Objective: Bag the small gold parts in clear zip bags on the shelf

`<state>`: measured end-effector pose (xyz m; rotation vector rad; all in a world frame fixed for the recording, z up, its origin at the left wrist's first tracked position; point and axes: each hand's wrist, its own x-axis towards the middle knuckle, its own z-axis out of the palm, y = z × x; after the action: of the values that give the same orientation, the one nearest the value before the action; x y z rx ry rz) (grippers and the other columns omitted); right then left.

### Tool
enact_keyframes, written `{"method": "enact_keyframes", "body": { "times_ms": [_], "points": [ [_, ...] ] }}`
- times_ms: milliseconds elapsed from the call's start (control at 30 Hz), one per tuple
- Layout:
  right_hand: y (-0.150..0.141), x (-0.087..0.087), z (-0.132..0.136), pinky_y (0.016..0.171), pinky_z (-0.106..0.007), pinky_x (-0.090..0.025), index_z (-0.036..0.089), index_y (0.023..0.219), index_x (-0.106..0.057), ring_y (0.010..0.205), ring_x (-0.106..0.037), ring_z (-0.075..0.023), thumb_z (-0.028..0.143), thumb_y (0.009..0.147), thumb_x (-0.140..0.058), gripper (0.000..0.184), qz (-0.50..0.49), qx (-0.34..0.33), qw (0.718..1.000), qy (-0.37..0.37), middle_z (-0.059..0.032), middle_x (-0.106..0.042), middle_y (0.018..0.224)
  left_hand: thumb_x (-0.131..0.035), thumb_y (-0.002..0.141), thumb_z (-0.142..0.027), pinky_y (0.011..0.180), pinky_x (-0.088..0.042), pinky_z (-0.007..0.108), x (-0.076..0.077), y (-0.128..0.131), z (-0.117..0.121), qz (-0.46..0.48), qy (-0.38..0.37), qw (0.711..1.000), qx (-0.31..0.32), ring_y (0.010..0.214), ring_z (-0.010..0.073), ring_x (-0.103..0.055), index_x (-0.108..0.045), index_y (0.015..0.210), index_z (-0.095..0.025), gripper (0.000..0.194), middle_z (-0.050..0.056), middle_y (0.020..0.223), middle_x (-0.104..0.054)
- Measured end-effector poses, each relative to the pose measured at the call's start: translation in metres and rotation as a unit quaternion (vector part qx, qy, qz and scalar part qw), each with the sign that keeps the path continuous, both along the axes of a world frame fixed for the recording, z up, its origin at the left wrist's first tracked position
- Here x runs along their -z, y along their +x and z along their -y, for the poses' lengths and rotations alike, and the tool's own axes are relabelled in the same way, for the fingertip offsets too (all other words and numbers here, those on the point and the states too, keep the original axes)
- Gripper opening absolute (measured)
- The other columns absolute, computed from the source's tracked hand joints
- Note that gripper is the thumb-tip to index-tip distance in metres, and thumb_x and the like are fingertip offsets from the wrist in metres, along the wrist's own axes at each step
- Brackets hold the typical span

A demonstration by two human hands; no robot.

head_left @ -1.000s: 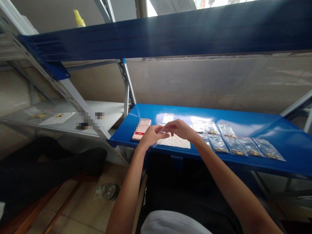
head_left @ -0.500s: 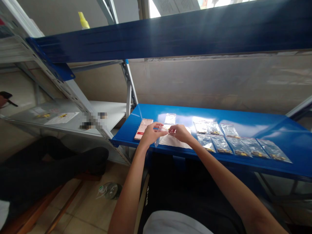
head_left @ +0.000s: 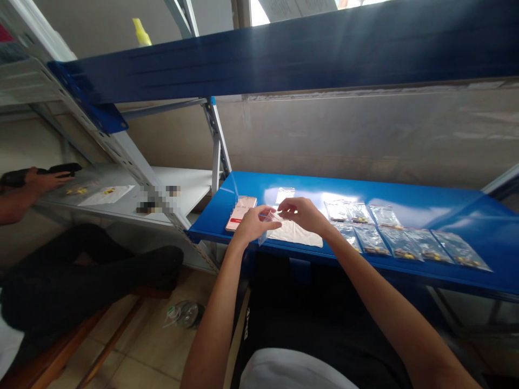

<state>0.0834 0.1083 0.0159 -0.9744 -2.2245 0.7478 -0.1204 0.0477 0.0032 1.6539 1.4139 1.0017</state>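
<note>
The left hand (head_left: 253,226) is half curled, thumb and fingers closed on a small clear bag (head_left: 263,236), whose lower part hangs beside the palm, just over the front edge of a blue table (head_left: 405,189). The right hand (head_left: 303,213) reaches in from the other side, its fingers bent and the tips brought close together near the top of the bag — whether they grip its edge or some small piece, I cannot tell. Under and beside the right hand lies a pale cloth (head_left: 298,235), flat on the table near the front edge. A phone (head_left: 240,216) with a lit screen lies just beyond the left hand, partly covered by it, and another clear bag (head_left: 286,194) lies flat behind the cloth. To the right of the cloth, filled bags (head_left: 401,246) are set out in two rows, with small yellow and dark pieces gathered at their lower ends; the right forearm partly hides the nearest one. Further left, on a grey shelf (head_left: 190,181), yellow pieces (head_left: 77,190) and a white sheet (head_left: 97,199) lie near a co-worker's hand (head_left: 44,181), which is on a dark object (head_left: 65,168). A clear bottle (head_left: 187,314) lies on the floor below.
</note>
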Motion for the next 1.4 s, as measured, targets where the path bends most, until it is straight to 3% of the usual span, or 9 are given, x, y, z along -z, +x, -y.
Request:
{"method": "enact_keyframes", "body": {
  "times_ms": [133,233,333,433,533,900,1100,1233,1400],
  "points": [
    [-0.006,-0.014,0.001,0.065,-0.025,-0.047,0.02,0.09,-0.078,0.074,-0.067,-0.0164,0.022,0.086,-0.068,0.01,0.008,-0.052,0.999,-0.013,-0.0049,-0.078,0.086,-0.087,0.072,-0.044,0.082,-0.056,0.035,0.001,0.004,-0.001,0.012,-0.001,1.0,0.017,0.102,0.0271,-0.071,-0.073,0.116,-0.02,0.052,0.01,0.115,-0.075],
    [-0.004,-0.011,-0.004,0.066,-0.026,-0.049,0.019,0.091,-0.078,0.073,-0.068,-0.0166,0.026,0.09,-0.064,0.016,-0.028,-0.086,0.995,-0.033,-0.0052,-0.078,0.087,-0.087,0.073,-0.043,0.083,-0.056,0.035,0.001,0.004,-0.001,0.019,0.009,1.0,0.013,0.102,0.027,-0.071,-0.073,0.116,-0.02,0.051,0.01,0.114,-0.075],
    [0.001,0.004,-0.011,0.063,-0.026,-0.047,0.018,0.09,-0.077,0.069,-0.067,-0.0162,0.022,0.09,-0.062,0.016,-0.053,-0.021,0.998,-0.035,-0.0048,-0.076,0.082,-0.086,0.073,-0.043,0.083,-0.056,0.035,0.001,0.002,0.0,0.016,0.012,1.0,-0.002,0.1,0.0262,-0.071,-0.074,0.116,-0.02,0.05,0.01,0.114,-0.074],
    [0.001,0.025,-0.017,0.065,-0.026,-0.044,0.017,0.085,-0.077,0.071,-0.066,-0.0172,0.015,0.085,-0.065,0.013,0.018,0.065,0.998,-0.002,-0.0054,-0.076,0.081,-0.086,0.075,-0.043,0.084,-0.056,0.035,0.0,0.0,0.001,0.016,0.014,1.0,-0.012,0.1,0.0255,-0.071,-0.074,0.115,-0.021,0.048,0.01,0.112,-0.075],
    [-0.003,0.044,-0.018,0.07,-0.027,-0.043,0.016,0.089,-0.079,0.078,-0.066,-0.0189,0.011,0.085,-0.065,0.015,0.09,0.099,0.991,0.024,-0.0084,-0.076,0.089,-0.086,0.075,-0.042,0.083,-0.056,0.034,0.002,-0.002,0.0,0.015,0.017,1.0,-0.017,0.1,0.025,-0.071,-0.075,0.115,-0.021,0.047,0.01,0.111,-0.075],
    [-0.009,0.058,-0.014,0.074,-0.028,-0.039,0.013,0.091,-0.076,0.086,-0.063,-0.0211,0.01,0.093,-0.057,0.02,0.19,0.106,0.974,0.06,-0.0126,-0.073,0.094,-0.086,0.074,-0.043,0.086,-0.057,0.034,0.008,-0.005,-0.003,0.012,0.02,1.0,-0.014,0.1,0.0254,-0.071,-0.076,0.114,-0.021,0.046,0.009,0.11,-0.075],
    [-0.001,0.041,-0.013,0.073,-0.028,-0.041,0.011,0.091,-0.075,0.083,-0.063,-0.0206,0.013,0.095,-0.058,0.017,0.109,0.105,0.986,0.074,-0.0127,-0.073,0.093,-0.086,0.074,-0.044,0.084,-0.056,0.034,0.007,-0.005,-0.001,0.0,0.012,1.0,-0.022,0.102,0.0261,-0.07,-0.076,0.112,-0.021,0.046,0.01,0.114,-0.075],
    [-0.002,0.014,-0.004,0.07,-0.027,-0.042,0.015,0.09,-0.075,0.078,-0.063,-0.0186,0.016,0.095,-0.059,0.017,0.013,0.035,0.998,0.059,-0.008,-0.074,0.088,-0.086,0.074,-0.044,0.081,-0.055,0.033,0.002,-0.002,0.002,-0.003,0.002,1.0,-0.018,0.1,0.0256,-0.071,-0.075,0.113,-0.021,0.047,0.009,0.114,-0.075],
    [-0.012,-0.006,0.006,0.065,-0.027,-0.041,0.016,0.089,-0.078,0.073,-0.063,-0.0179,0.019,0.095,-0.058,0.021,0.031,-0.048,0.998,0.037,-0.008,-0.075,0.086,-0.085,0.075,-0.046,0.079,-0.053,0.032,-0.002,0.004,0.005,0.02,0.006,1.0,0.002,0.101,0.0259,-0.07,-0.074,0.114,-0.021,0.047,0.008,0.113,-0.075]
  ]
}}
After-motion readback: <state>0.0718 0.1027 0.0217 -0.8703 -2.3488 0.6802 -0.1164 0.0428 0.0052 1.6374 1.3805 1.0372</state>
